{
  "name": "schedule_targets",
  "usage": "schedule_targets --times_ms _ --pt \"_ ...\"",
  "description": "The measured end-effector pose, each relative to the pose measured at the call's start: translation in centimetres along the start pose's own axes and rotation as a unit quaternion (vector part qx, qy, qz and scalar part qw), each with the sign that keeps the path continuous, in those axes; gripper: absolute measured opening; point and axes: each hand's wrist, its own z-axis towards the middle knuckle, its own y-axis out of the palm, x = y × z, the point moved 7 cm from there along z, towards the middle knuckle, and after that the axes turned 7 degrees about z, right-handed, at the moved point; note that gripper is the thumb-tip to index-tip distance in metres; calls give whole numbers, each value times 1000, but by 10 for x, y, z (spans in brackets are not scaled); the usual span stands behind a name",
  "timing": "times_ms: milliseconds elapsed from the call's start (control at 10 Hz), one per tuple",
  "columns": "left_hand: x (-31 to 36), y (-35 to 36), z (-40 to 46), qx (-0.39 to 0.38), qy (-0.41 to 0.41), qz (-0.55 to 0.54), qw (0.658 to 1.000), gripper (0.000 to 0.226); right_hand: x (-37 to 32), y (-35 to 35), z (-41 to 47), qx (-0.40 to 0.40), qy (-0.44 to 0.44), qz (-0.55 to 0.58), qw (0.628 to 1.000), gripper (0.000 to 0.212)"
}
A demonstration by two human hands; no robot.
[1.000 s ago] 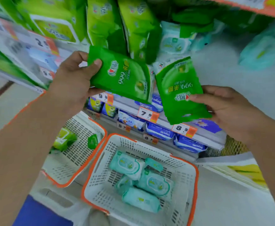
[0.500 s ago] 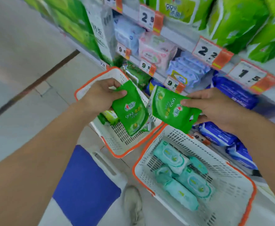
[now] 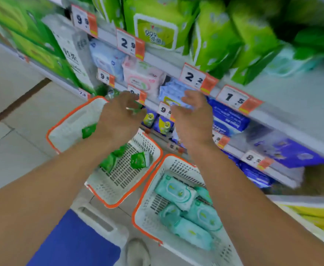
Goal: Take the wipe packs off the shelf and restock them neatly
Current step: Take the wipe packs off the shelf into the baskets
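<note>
Wipe packs in green [image 3: 213, 33] fill the top shelf [image 3: 169, 61] in large number, so I judge the removal far from done. Below this shelf, the right basket [image 3: 138, 208] holds several teal packs [image 3: 192, 214], and the left basket [image 3: 149, 166] beside it holds a few small green packs [image 3: 139, 160]. Above the baskets, the left hand [image 3: 120, 117] and right hand [image 3: 192, 116] hang with loosely spread fingers, holding nothing. Restocking is not begun.

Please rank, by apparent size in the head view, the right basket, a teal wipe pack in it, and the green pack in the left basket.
1. right basket
2. teal wipe pack
3. green pack, though it lies farther from the camera, so its true size is unsure.
</note>
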Motion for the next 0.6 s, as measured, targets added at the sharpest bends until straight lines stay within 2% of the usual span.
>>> schedule_targets --times_ms 100,200,300,400,500,600 --pt "109 46 -8 -23 196 -15 980 27 -57 -120 0 169 -177 43 969 31" --pt "232 120 -21 -64 387 55 918 50 -49 -262 34 336 -197 -8 921 49" --pt "283 193 -17 -95 408 183 889 64 -7 -332 82 348 -26 -83 934 75" --pt "306 280 -9 -189 374 324 848 78 37 -375 129 301 104 -41 947 99" --pt "319 316 5 -172 370 397 822 60 45 -399 158 328 86 -52 939 112" --pt "330 321 12 -201 354 442 799 61 39 -406 174 336 57 -34 940 97"
